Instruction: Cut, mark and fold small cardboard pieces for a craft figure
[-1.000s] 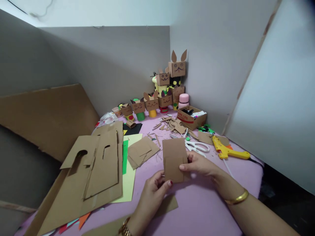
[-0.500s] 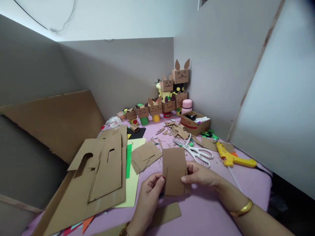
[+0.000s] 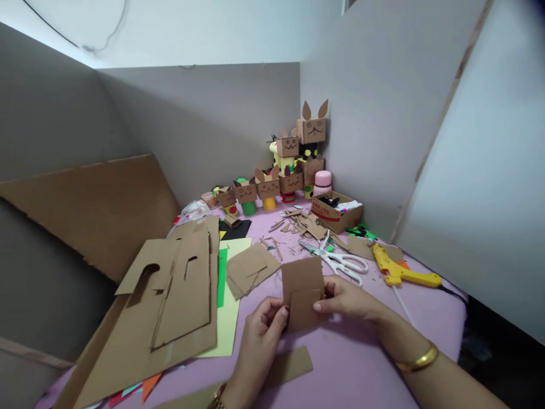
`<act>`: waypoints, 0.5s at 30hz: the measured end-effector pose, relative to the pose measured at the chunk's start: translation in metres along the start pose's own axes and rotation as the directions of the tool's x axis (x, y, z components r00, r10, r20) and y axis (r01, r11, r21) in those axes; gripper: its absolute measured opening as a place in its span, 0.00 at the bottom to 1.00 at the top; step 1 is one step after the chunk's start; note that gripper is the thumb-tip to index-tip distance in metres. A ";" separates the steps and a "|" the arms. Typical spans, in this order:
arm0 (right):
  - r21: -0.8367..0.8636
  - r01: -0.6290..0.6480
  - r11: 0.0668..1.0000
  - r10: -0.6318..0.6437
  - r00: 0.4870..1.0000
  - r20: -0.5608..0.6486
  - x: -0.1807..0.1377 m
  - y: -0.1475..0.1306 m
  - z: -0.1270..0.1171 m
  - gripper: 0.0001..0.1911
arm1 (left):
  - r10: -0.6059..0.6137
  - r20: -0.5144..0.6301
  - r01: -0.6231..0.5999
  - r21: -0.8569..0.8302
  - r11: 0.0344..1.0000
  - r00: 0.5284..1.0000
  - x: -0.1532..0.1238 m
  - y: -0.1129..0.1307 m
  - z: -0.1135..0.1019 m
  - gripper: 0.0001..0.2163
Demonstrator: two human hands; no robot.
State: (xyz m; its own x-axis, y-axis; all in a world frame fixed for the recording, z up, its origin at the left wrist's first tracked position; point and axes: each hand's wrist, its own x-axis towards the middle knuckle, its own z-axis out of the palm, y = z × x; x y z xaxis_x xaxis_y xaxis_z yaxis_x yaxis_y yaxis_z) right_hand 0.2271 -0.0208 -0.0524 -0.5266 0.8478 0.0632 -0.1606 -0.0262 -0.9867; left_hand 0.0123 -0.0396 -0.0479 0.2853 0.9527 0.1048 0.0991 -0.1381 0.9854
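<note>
Cardboard pieces [image 3: 305, 292]: Two brown rectangles, the smaller overlapping the lower front of the larger, are held up above the near part of a purple-covered table [image 3: 361, 366], between a person's hands.
Right hand [image 3: 347, 300]: Thumb across the front and fingers behind, it pinches the right edge of the cardboard pieces; a gold bangle [image 3: 419, 360] rings the wrist.
Left hand [image 3: 264, 329]: Thumb and bent fingers are drawn together on the left edge of the same pieces; a watch [image 3: 218, 396] shows at the wrist.
Loose strip [image 3: 293, 365]: Brown and flat, it lies on the table beside the left hand.
Scissors [image 3: 338, 259]: White-handled, they rest just beyond the right hand, blades toward the scraps [image 3: 309, 224].
Glue gun [image 3: 398, 274]: Yellow, it lies on its side to the right of the scissors.
Cardboard sheets [image 3: 187, 307]: Large and brown, they cover the table's left side, partly over pale yellow paper [image 3: 230, 326].
Figures [image 3: 267, 186]: Box-headed animals with drawn faces stand at the back, near a pink flask [image 3: 322, 182].
</note>
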 end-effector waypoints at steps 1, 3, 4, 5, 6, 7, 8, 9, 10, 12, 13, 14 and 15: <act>-0.032 0.001 0.999 -0.002 1.000 -0.009 0.000 -0.001 -0.004 0.22 | 0.004 0.029 -0.005 0.018 1.000 1.000 0.000 -0.001 0.001 0.09; -0.065 -0.001 0.998 -0.001 0.999 -0.035 -0.001 -0.003 -0.010 0.23 | 0.004 0.067 -0.007 0.048 0.999 0.998 0.001 -0.002 0.001 0.12; -0.067 -0.005 0.998 0.001 0.999 -0.048 -0.002 -0.004 -0.013 0.24 | 0.001 0.075 -0.006 0.063 0.998 0.997 0.001 -0.003 0.002 0.14; -0.072 -0.010 0.997 0.006 0.998 -0.058 -0.003 -0.005 -0.015 0.24 | 0.001 0.078 -0.007 0.083 0.996 0.997 0.002 -0.003 0.002 0.15; -0.078 -0.018 0.997 0.014 0.998 -0.062 -0.003 -0.005 -0.016 0.24 | 0.003 0.084 -0.012 0.108 0.994 0.996 0.002 -0.004 0.002 0.15; -0.084 -0.030 0.996 0.025 0.998 -0.060 -0.004 -0.006 -0.016 0.24 | 0.005 0.098 -0.018 0.134 0.991 0.995 0.003 -0.005 0.002 0.14; -0.091 -0.044 0.995 0.040 0.998 -0.052 -0.004 -0.007 -0.016 0.24 | 0.008 0.116 -0.027 0.163 0.986 0.993 0.003 -0.006 0.002 0.12; -0.096 -0.059 0.994 0.056 0.998 -0.041 -0.005 -0.007 -0.015 0.23 | 0.008 0.133 -0.034 0.196 0.980 0.991 0.004 -0.007 0.002 0.09; -0.100 -0.073 0.992 0.070 0.997 -0.029 -0.005 -0.007 -0.014 0.23 | 0.006 0.144 -0.039 0.228 0.973 0.990 0.004 -0.009 0.002 0.07; -0.107 -0.089 0.990 0.088 0.996 -0.011 -0.005 -0.007 -0.012 0.23 | -0.001 0.148 -0.040 0.279 0.960 0.989 0.005 -0.011 0.002 0.05; -0.108 -0.091 0.990 0.091 0.996 -0.008 -0.005 -0.008 -0.011 0.24 | -0.005 0.145 -0.038 0.293 0.955 0.989 0.005 -0.012 0.002 0.05; -0.110 -0.091 0.990 0.090 0.996 -0.008 -0.005 -0.008 -0.011 0.24 | -0.007 0.142 -0.036 0.298 0.954 0.990 0.005 -0.012 0.002 0.05; -0.113 -0.089 0.990 0.089 0.996 -0.009 -0.005 -0.008 -0.011 0.25 | -0.009 0.140 -0.034 0.297 0.954 0.990 0.006 -0.013 0.002 0.05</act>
State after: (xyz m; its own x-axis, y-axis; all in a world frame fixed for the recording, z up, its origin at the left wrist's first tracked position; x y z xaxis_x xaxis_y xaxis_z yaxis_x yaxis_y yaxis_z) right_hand 0.2401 -0.0194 -0.0466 -0.5310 0.8470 -0.0258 -0.0176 -0.0415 -0.9990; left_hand 0.0150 -0.0332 -0.0601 0.4151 0.9066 0.0765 0.3683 -0.2443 0.8970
